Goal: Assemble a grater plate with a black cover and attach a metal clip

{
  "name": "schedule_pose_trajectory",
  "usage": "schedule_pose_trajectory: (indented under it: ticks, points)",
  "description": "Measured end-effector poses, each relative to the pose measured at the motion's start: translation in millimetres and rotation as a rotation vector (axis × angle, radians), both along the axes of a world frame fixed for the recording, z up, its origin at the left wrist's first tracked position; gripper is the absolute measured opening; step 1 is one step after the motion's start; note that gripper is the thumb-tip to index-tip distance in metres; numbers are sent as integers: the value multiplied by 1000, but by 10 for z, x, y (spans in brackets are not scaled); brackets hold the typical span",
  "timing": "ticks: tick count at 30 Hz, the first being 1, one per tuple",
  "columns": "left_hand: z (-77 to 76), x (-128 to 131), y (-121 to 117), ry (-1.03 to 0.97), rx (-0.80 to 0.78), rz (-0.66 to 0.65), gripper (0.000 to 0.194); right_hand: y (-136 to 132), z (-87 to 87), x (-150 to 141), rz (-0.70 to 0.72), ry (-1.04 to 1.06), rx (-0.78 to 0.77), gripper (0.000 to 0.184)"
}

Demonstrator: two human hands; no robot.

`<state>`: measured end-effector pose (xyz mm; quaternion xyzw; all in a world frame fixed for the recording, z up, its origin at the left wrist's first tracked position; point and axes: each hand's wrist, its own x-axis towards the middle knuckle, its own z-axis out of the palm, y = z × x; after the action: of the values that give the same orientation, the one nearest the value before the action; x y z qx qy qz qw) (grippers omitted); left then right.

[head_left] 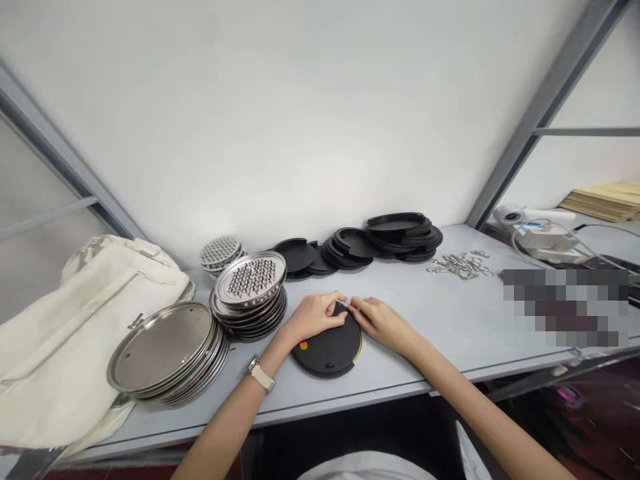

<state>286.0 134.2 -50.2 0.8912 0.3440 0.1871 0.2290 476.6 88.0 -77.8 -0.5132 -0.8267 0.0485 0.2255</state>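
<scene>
Both my hands, left (314, 316) and right (379, 319), pinch a tiny metal clip (343, 304) over the black disc (330, 347) near the bench's (450, 333) front edge.

Table (450, 333) free on the right; plate stacks (250, 293) & bag (60, 333) block left.

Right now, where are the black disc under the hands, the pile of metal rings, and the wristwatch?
black disc (327, 352), head view, bare top face.
pile of metal rings (461, 265), head view, middle of heap.
wristwatch (261, 375), head view, strap.

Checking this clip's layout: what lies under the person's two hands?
A black round disc lies flat beneath the left hand and right hand. Its far edge is covered; a small metal piece shows between their fingertips.
</scene>
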Motion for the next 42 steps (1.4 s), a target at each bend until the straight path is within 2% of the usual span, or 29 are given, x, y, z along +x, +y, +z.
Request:
schedule_pose_trajectory:
  ticks: [13, 18, 21, 26, 42]
  points:
    - [42, 12, -31, 62, 1, 38, 29, -3, -1, -5, 8, -5, -5, 19]
    - [39, 11, -45, -7, 68, 41, 39, -6, 8, -2, 20, -11, -6, 19]
    - [22, 8, -39, -34, 122, 20, 31, -8, 6, 4, 25, 6, -8, 19]
    - [13, 7, -30, -43, 116, 10, 14, -7, 5, 5, 31, -4, -6, 19]
    - [20, 9, -3, -56, 22, 4, 11, -10, 13, -7, 26, -13, -8, 20]
